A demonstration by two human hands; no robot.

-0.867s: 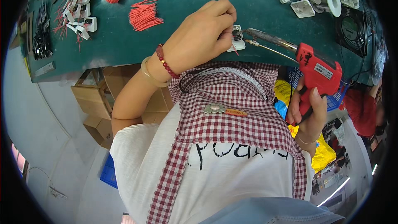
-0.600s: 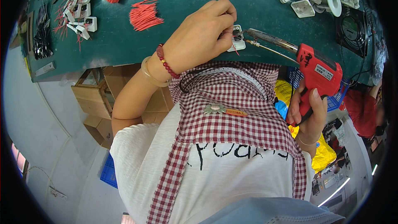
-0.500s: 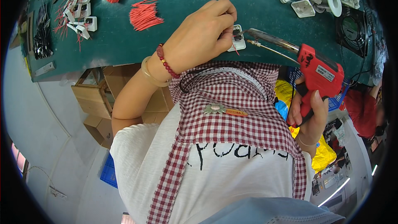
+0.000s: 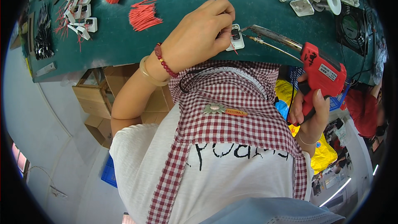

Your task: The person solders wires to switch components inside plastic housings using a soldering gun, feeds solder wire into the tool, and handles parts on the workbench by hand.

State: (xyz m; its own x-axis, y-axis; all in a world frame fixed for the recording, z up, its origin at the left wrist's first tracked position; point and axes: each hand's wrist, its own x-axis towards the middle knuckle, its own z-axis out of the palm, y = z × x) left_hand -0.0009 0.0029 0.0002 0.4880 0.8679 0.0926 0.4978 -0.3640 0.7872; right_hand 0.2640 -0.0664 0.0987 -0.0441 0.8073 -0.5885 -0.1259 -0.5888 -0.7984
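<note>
Right hand [image 4: 313, 125] grips red plastic pistol-shaped soldering gun [image 4: 326, 67], right of white plastic housing [image 4: 237, 44]; left hand [image 4: 201, 28] pinches housing's left side, hold hidden. Apparent soldering next calls for steady aim.

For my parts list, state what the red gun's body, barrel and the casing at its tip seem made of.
Gun's body: probably plastic, smooth red with slight sheen. Barrel: likely metal, silvery grey, darkened patches. Casing: apparently plastic, smooth opaque white.
</note>
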